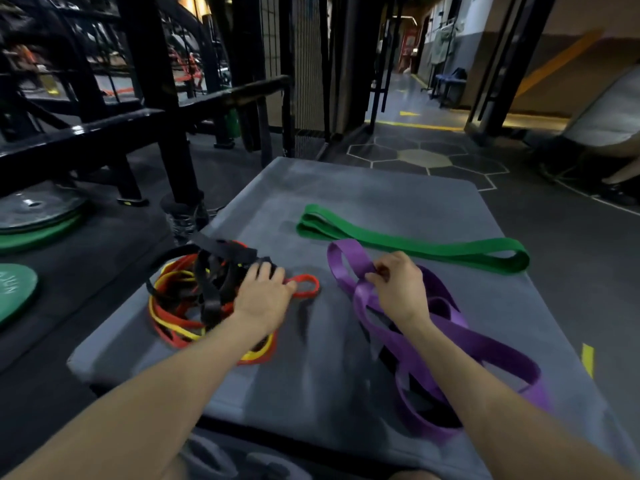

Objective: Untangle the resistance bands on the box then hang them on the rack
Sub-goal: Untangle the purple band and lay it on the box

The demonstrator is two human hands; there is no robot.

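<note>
A: Three lots of bands lie on the grey box [346,202]; the green band [412,242] lies flat and alone toward the far right corner, well apart from any hand.

B: And the tangle [194,292]?

A: Red, yellow and black bands knotted together at the left edge; how many there are I cannot tell, since the strands cross and blur; the left forearm hides the near part of the heap.

B: What is the left hand [265,294] doing?

A: It rests on the tangle's right side, fingers curled into the black strands; a red loop [306,285] pokes out just past the fingertips; whether it truly grips is hard to make out, though it looks so.

B: The right hand [398,282]?

A: It pinches the purple band [460,337] near its far loop; that band sprawls in twisted loops along the right edge to the near corner; the wrist covers part of it.

B: The rack [145,109]?

A: Dark bars beyond the left edge, dim and cut off at the top.
</note>
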